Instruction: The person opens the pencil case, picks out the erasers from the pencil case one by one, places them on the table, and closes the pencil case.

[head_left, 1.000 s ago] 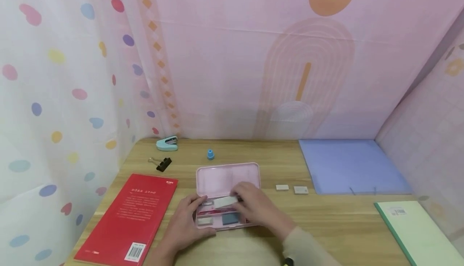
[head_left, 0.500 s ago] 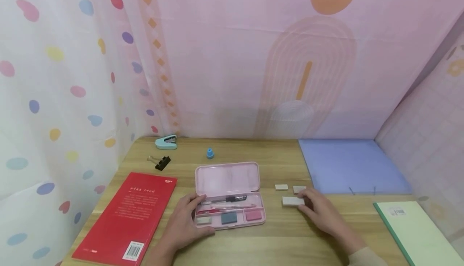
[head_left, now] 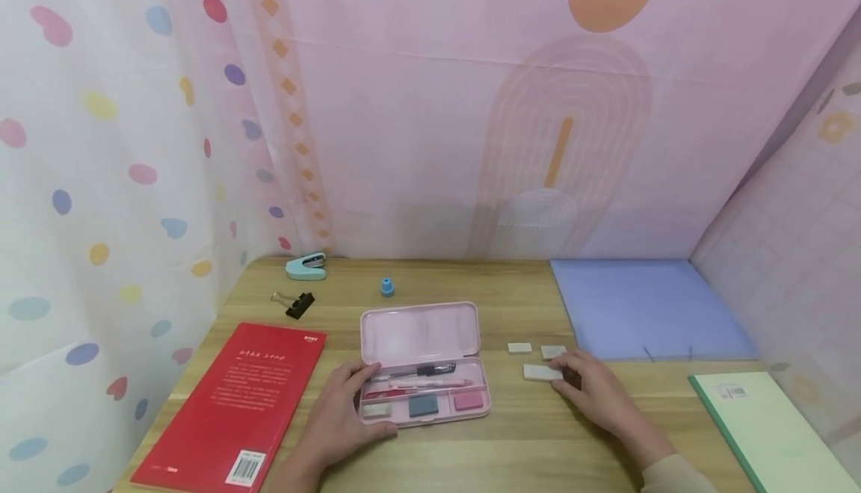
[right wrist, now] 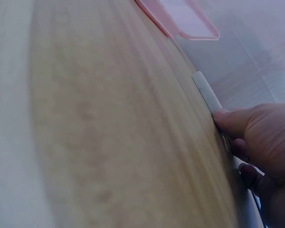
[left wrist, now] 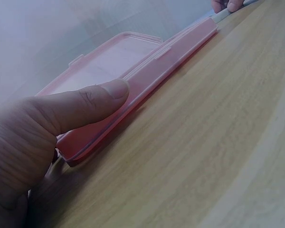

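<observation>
One eraser [head_left: 540, 373]: now on tabletop [head_left: 538, 448], right half; pencil case [head_left: 412, 335] emptier.
Right hand [head_left: 597, 394]: pinches it.
Left hand [head_left: 336, 412]: grips case.

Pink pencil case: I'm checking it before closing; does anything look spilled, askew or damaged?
Nothing stands out: in the pencil case, the pens lie lengthwise behind the blocks, and I see no spill or damage.

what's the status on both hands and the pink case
Left hand gripping open pink case, left end. Right hand pinching white block by its right end. Possible obstruction: smaller block just beyond it.
</observation>
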Demonstrator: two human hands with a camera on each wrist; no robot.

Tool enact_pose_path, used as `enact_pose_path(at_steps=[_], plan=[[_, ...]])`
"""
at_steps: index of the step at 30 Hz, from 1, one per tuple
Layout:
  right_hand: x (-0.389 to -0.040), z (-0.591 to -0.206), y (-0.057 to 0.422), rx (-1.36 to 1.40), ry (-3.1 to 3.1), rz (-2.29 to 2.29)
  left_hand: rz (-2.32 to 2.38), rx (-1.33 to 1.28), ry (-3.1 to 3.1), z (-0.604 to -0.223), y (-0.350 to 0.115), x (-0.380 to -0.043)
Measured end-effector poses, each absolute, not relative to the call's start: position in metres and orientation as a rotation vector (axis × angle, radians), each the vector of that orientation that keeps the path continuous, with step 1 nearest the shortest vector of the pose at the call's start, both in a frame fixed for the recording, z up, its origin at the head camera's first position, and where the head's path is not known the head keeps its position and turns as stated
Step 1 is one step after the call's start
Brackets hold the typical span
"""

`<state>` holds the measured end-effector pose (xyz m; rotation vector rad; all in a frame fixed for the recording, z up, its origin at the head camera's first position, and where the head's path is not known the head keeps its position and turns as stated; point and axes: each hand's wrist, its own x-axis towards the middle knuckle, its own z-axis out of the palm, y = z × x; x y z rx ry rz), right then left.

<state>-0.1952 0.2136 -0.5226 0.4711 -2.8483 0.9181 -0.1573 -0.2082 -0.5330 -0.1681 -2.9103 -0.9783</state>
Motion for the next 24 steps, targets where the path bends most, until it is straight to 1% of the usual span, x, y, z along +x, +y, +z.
enact_pose_path(at_steps=[8, 11, 14, 18, 21, 24], plan=[[-0.195, -0.52, 0.21, 0.471, -2.824, 0.921, -0.977, -0.167, -2.906, -0.532, -0.208, -0.156], [-0.192, -0.515, 0.202, 0.502, -2.768, 0.863, -0.983, -0.166, -2.904, -0.531, -0.208, -0.156], [-0.188, -0.505, 0.181, 0.617, -2.693, 0.81, -0.984, -0.172, -2.9, -0.529, -0.209, -0.156], [-0.18, -0.495, 0.138, 0.859, -2.699, 0.739, -0.99, -0.186, -2.881, -0.529, -0.212, -0.157], [-0.176, -0.496, 0.113, 1.004, -2.734, 0.676, -1.005, -0.195, -2.876, -0.531, -0.212, -0.157], [-0.174, -0.502, 0.1, 1.073, -2.72, 0.607, -1.024, -0.198, -2.884, -0.531, -0.211, -0.156]])
